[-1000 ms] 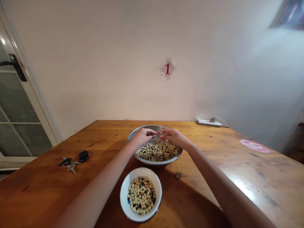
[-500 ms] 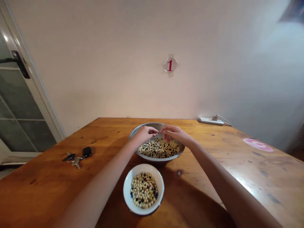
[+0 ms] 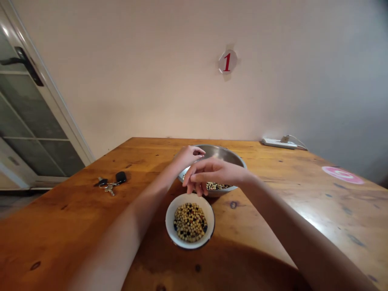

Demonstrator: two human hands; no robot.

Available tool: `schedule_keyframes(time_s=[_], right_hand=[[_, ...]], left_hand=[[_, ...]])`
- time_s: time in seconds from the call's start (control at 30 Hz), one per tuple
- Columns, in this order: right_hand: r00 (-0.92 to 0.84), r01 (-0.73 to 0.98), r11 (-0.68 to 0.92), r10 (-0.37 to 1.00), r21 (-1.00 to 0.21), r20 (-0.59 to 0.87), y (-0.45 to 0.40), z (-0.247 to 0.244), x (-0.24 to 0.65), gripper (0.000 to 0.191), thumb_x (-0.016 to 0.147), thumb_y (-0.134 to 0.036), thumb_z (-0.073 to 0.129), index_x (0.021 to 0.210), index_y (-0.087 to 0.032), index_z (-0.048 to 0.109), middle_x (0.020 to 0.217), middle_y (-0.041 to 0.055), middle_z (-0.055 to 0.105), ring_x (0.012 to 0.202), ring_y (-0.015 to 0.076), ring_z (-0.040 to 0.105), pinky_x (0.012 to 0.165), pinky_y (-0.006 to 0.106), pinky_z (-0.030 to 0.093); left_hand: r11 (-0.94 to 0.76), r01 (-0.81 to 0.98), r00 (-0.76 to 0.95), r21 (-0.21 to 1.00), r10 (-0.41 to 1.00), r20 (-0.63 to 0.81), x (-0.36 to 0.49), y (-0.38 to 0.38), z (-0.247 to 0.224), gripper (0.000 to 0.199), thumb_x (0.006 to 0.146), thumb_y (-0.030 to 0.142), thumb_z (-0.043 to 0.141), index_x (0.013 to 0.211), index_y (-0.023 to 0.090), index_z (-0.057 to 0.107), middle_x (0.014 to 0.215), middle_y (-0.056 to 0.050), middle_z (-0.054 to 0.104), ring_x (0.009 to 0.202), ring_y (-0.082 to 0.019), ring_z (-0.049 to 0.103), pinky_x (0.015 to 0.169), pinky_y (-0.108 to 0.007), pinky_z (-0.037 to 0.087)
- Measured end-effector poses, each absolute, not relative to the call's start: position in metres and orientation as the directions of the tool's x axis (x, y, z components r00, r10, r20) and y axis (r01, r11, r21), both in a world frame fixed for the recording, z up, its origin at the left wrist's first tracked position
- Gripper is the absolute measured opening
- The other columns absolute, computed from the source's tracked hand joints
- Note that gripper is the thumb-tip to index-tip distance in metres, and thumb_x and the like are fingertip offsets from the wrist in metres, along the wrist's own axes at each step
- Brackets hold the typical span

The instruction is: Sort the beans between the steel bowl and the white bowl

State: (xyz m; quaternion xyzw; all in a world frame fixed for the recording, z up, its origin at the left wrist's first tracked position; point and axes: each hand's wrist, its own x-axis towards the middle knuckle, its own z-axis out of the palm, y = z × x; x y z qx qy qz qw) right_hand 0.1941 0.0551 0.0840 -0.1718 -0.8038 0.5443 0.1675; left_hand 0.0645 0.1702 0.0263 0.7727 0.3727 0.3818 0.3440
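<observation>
- Left hand (image 3: 188, 156): narrow, fingertips drawn together at the rim of the steel bowl (image 3: 226, 152); whether it holds anything can't be told.
- Right hand (image 3: 212, 173): narrow, fingers curled down between both bowls; contents can't be told.
- Pale and dark beans (image 3: 190, 222) fill the white bowl (image 3: 168, 220), nearest the person; more lie in the steel bowl.
- Both bowls sit on the counter (image 3: 60, 214), keys (image 3: 110, 182) to their left.
- Round wall label (image 3: 227, 62): red "1".

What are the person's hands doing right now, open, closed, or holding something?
Left hand: loosely closed above the rim of the steel bowl; anything held is hidden.
Right hand: fingers curled down over the white bowl; cannot tell whether closed or holding anything.
</observation>
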Motion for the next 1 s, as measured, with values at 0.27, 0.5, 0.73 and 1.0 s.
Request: schedule_keyframes(time_s=[0.27, 0.5, 0.73, 1.0], right_hand=[[-0.931, 0.115, 0.474, 0.357, -0.873, 0.071, 0.062, 0.073, 0.188, 0.022, 0.083, -0.026, 0.049, 0.097, -0.017, 0.064, 0.103, 0.0045, 0.061, 0.076, 0.0069, 0.054, 0.060, 0.016, 0.041], [-0.764, 0.252, 0.531, 0.623, -0.809, 0.171, 0.067, 0.074, 0.197, 0.022, 0.078, -0.030, 0.055, 0.096, -0.021, 0.066, 0.084, 0.0022, 0.066, 0.072, 0.0107, 0.056, 0.059, 0.021, 0.041], [-0.294, 0.547, 0.524, 0.851, -0.653, 0.436, 0.103, 0.061, 0.228, 0.015, 0.071, -0.027, 0.058, 0.079, -0.019, 0.068, 0.069, 0.0022, 0.066, 0.065, 0.0130, 0.058, 0.060, 0.024, 0.043], [-0.152, 0.693, 0.421, 0.879, -0.586, 0.452, 0.119, 0.042, 0.239, 0.017, 0.071, -0.029, 0.054, 0.074, -0.018, 0.066, 0.061, 0.0025, 0.064, 0.057, 0.0127, 0.057, 0.050, 0.023, 0.039]], left_hand=[[-0.586, 0.341, 0.469, 0.735, 0.784, 0.407, 0.065, 0.174, 0.024, 0.016, 0.069, 0.017, 0.062, 0.085, 0.017, 0.065, 0.090, -0.005, 0.067, 0.083, -0.014, 0.062, 0.079, -0.027, 0.048], [-0.523, 0.317, 0.465, 0.792, 0.813, 0.351, 0.065, 0.163, 0.031, 0.017, 0.070, 0.018, 0.060, 0.086, 0.014, 0.065, 0.088, -0.007, 0.067, 0.078, -0.015, 0.062, 0.072, -0.026, 0.049], [-0.512, 0.250, 0.497, 0.822, 0.796, 0.345, 0.065, 0.170, 0.029, 0.022, 0.064, 0.013, 0.065, 0.086, 0.012, 0.065, 0.085, -0.008, 0.068, 0.079, -0.016, 0.062, 0.076, -0.028, 0.047], [-0.456, 0.207, 0.509, 0.866, 0.806, 0.303, 0.068, 0.174, 0.026, 0.020, 0.067, 0.013, 0.063, 0.087, 0.012, 0.064, 0.085, -0.009, 0.068, 0.073, -0.013, 0.063, 0.076, -0.030, 0.049]])
